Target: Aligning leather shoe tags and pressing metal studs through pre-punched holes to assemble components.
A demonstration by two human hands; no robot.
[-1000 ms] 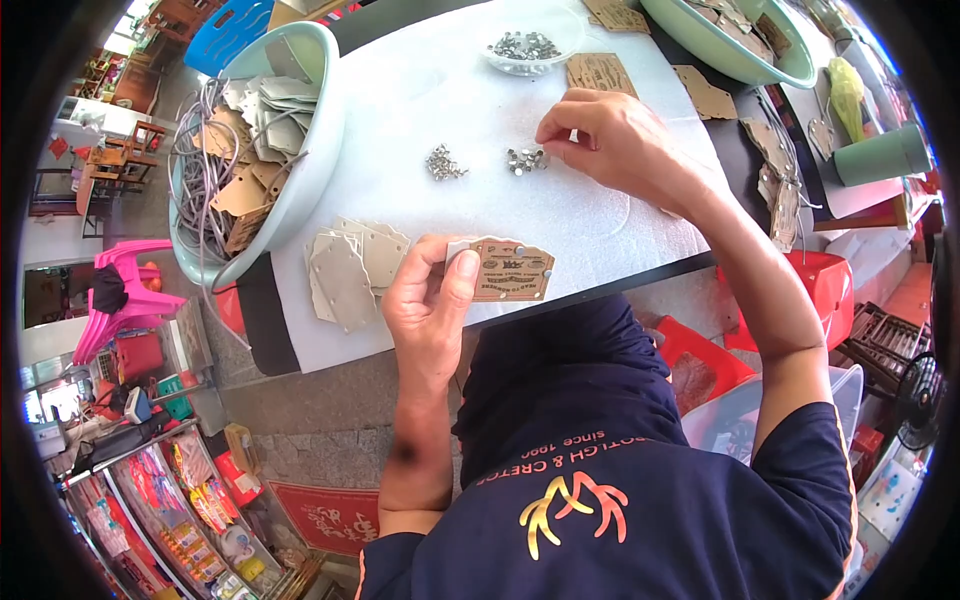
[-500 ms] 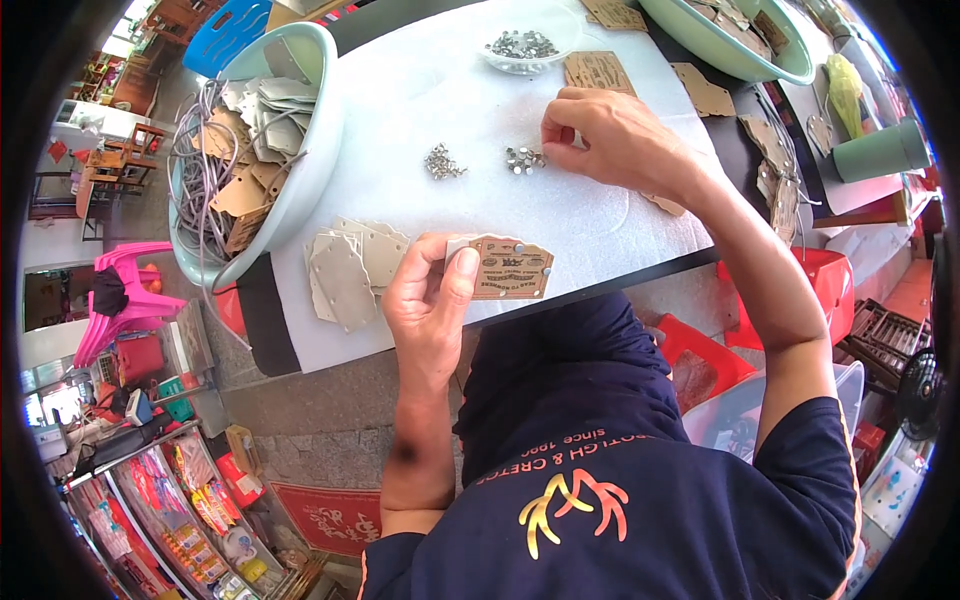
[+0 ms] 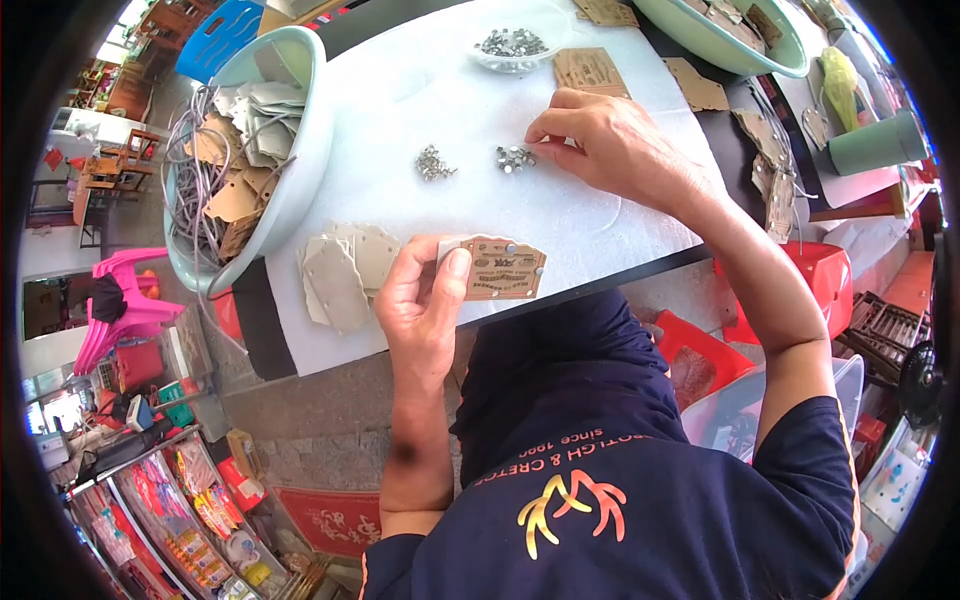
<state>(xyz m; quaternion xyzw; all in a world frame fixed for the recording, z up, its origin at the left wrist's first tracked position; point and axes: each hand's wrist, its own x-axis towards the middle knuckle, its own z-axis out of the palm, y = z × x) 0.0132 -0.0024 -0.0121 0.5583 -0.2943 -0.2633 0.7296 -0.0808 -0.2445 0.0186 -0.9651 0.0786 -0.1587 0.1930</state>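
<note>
Currently your left hand pinches brown printed card between thumb and fingers, over white sheet's near edge; silver studs along card's rim. Your right hand half curled, thumb and forefinger close together beside flat-headed stud pile; can't tell whether they grip one. Second metal pile farther left; grey cards beside left hand.

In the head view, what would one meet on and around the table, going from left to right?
Left pale-green oval plastic tub, stack of pale grey flat cards, left hand, brown printed card, right hand, green cylindrical container.
</note>
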